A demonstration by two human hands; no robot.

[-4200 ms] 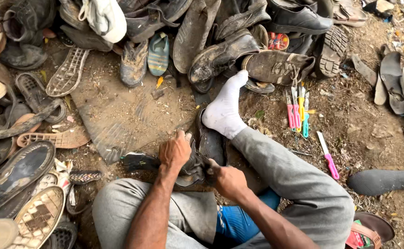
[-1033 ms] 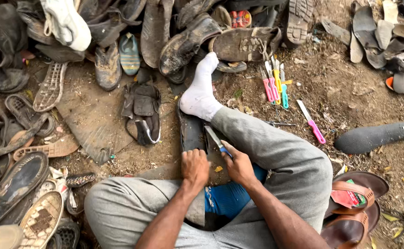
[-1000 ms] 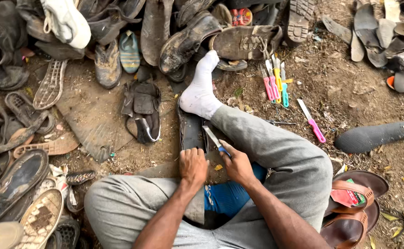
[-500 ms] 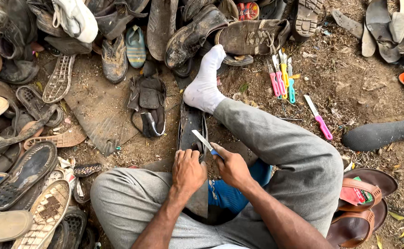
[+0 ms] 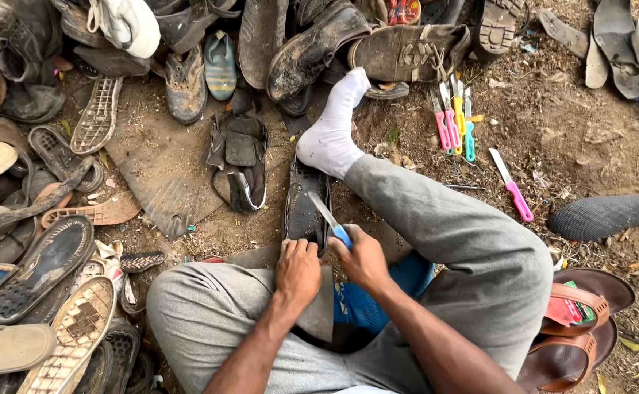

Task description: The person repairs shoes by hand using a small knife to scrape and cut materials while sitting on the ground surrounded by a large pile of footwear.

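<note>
Blue-handled knife (image 5: 332, 221) gripped by right hand (image 5: 363, 259), blade lower than before; left hand (image 5: 297, 271) seemingly clamps dark sole (image 5: 305, 211).

Your right hand (image 5: 359, 255) wraps the knife (image 5: 332, 219) so only a sliver of blue handle shows, your left hand (image 5: 297, 270) and knee cover the near end of the dark sole (image 5: 305, 208), and the frame's edges crop the heaped shoes (image 5: 312, 44).
</note>
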